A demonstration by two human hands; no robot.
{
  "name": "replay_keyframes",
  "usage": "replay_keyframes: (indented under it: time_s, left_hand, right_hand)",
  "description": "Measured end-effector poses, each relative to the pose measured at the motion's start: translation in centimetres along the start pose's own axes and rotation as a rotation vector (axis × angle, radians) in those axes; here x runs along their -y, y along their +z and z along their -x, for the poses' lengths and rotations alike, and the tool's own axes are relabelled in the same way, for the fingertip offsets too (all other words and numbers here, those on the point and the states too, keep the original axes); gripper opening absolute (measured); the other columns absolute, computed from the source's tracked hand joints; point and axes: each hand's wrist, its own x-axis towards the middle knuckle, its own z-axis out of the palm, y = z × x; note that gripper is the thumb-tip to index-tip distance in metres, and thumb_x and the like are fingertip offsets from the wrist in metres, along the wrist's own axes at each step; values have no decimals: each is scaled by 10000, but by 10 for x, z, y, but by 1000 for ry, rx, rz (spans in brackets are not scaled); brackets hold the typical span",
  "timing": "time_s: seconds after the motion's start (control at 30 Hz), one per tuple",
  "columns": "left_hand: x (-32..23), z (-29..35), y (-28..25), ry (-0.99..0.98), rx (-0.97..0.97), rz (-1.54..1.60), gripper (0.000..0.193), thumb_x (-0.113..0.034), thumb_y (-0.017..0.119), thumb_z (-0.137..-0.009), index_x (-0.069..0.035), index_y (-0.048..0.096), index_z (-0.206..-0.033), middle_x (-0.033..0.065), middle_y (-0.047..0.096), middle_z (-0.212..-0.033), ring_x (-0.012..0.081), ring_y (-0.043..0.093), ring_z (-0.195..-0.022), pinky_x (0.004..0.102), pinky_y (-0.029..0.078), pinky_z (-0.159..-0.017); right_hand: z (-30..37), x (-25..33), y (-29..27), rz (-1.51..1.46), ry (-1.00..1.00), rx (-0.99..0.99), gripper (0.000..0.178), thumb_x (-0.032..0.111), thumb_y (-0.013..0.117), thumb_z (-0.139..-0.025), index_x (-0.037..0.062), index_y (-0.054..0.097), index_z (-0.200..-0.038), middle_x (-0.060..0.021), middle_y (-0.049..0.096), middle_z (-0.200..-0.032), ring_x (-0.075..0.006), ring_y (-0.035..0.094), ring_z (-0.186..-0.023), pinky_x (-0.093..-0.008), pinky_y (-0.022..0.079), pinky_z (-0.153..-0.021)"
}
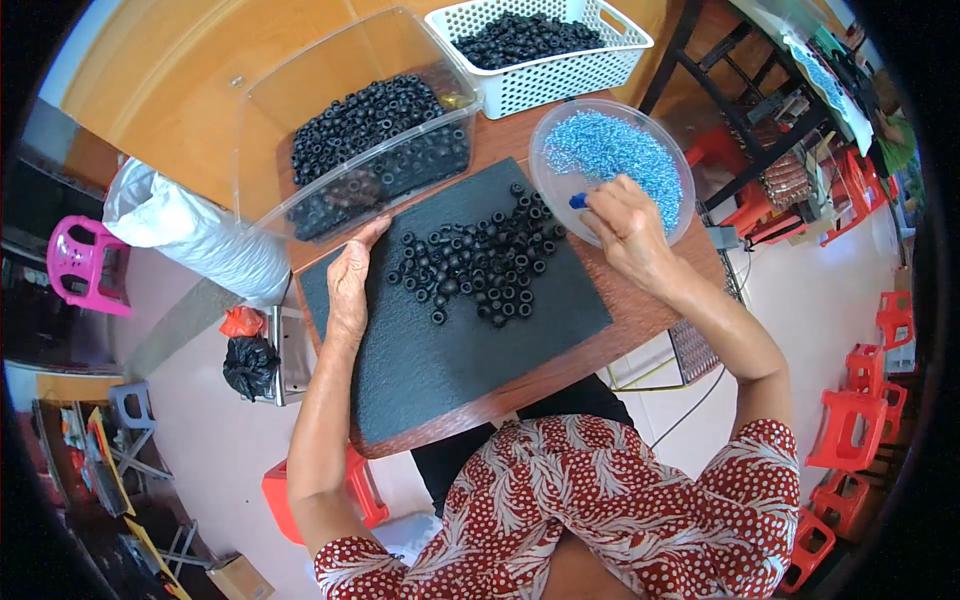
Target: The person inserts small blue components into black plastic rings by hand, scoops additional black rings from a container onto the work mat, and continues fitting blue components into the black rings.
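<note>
My right hand is closed over the near left part of a round clear tub. From its fingers pokes the end of a small blue object, the rest of which is hidden. Tiny shiny blue beads heap up in the tub. At the left edge of a black textured mat, my left hand lies on its side with fingers stretched out and nothing visible in it. Many small black ring-shaped pieces spread over the mat's upper middle, between my hands.
Beyond the mat stand a clear plastic bin of black rings and a white perforated basket of similar black pieces. A white sack leans left of the brown table. Red stools stand at the right.
</note>
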Motion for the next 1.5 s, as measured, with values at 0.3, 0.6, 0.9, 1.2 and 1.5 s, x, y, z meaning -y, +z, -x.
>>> replay_keyframes:
  time_s: [0.3,0.6,0.9,1.2,1.5]
  left_hand:
    - [-12,29,6,-71,-114,-150,288,-207,545,-935,-3,626,-1122,100,627,-1061,177,580,-1025,285,430,-928]
    - [-26,36,21,281,-164,-795,291,-36,730,-656,-43,645,-935,53,611,-749,221,559,-744,344,445,-716]
    - [-28,47,18,108,-147,-758,334,45,720,-620,-34,630,-932,57,571,-798,194,547,-721,318,471,-685]
    - [-68,89,44,-38,-165,-173,416,31,744,-644,-7,621,-1040,32,546,-853,114,522,-744,244,451,-720]
    - [-108,104,86,395,-70,-564,395,40,728,-616,-1,618,-993,104,604,-850,224,587,-732,318,482,-644]
  right_hand:
    - [30,35,8,-189,-56,-83,192,-65,652,-711,-36,610,-896,-149,607,-847,-290,540,-716,-353,429,-625]
    - [46,55,7,-230,-33,-57,216,-62,642,-702,-41,617,-915,-161,619,-887,-293,572,-763,-347,458,-658]
    - [56,59,4,-221,-12,-89,228,-75,664,-676,-44,602,-894,-170,616,-858,-318,573,-747,-369,466,-636]
    - [58,85,18,-445,99,-116,210,-25,677,-698,-11,631,-903,-138,628,-854,-295,568,-732,-357,453,-630]
    - [43,127,39,-1211,588,171,97,76,677,-807,16,624,-861,15,577,-711,-57,507,-649,-227,403,-556]
